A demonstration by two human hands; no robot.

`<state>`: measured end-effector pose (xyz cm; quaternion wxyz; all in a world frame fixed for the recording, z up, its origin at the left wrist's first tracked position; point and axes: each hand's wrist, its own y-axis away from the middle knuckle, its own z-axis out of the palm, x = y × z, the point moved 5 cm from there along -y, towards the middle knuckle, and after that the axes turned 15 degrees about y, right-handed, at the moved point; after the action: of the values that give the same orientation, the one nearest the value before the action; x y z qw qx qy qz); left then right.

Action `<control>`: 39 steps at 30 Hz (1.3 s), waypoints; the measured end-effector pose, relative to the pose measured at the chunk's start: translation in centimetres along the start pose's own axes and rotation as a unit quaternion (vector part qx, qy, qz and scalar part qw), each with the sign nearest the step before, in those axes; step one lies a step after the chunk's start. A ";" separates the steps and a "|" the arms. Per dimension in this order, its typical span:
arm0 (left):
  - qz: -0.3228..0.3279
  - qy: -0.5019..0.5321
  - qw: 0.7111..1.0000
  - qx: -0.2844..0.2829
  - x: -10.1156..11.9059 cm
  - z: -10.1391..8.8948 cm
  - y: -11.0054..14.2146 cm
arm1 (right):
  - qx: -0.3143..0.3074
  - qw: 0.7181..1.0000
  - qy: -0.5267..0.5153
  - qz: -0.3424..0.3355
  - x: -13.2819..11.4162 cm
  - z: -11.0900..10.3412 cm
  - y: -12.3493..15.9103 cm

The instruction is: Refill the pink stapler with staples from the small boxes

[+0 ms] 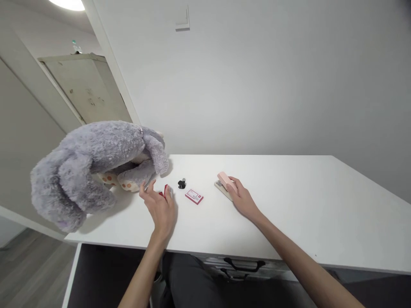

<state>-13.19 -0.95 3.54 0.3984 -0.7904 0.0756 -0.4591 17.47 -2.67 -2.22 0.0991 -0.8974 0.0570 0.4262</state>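
A fluffy grey plush toy (104, 145) — beyond it, a worn cabinet (85, 87) (bottle (76, 47) on top).

head view | from wearer's head | forward, down | hands (244, 202) near | wall (257, 94) beyond

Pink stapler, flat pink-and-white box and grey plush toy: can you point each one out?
Pink stapler (226, 181): head view, on its pink upper arm.
Flat pink-and-white box (193, 195): head view, on its upper face.
Grey plush toy (101, 145): head view, on its furry body.

A lamp (69, 3) burns out white at the top left. Shadows on the table (289, 205) are soft, and the wall (257, 77) (greyish) darkens toward the right.
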 end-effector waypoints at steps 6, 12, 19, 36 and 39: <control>0.065 -0.039 0.997 -0.012 0.8 0.4 0.2 | 0.001 1.000 0.018 -0.004 -0.1 0.0 0.0; 0.119 -0.058 0.977 -0.169 0.1 2.7 1.4 | 0.007 1.000 0.008 -0.011 -0.1 0.1 -0.1; 0.128 -0.038 0.970 -0.205 0.6 3.1 1.7 | 0.005 1.000 0.002 -0.008 0.0 0.1 -0.1; 0.158 -0.055 0.965 -0.203 0.4 3.2 2.0 | 0.007 1.000 -0.010 -0.008 -0.2 -0.1 -0.1; 0.178 -0.012 0.956 -0.234 2.0 3.5 2.2 | 0.003 1.000 -0.008 -0.024 -0.4 0.0 -0.1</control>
<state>-8.78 -1.47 2.41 0.2782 -0.8408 0.3160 -0.3403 17.17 -2.60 -1.90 0.1121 -0.8948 0.0356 0.4307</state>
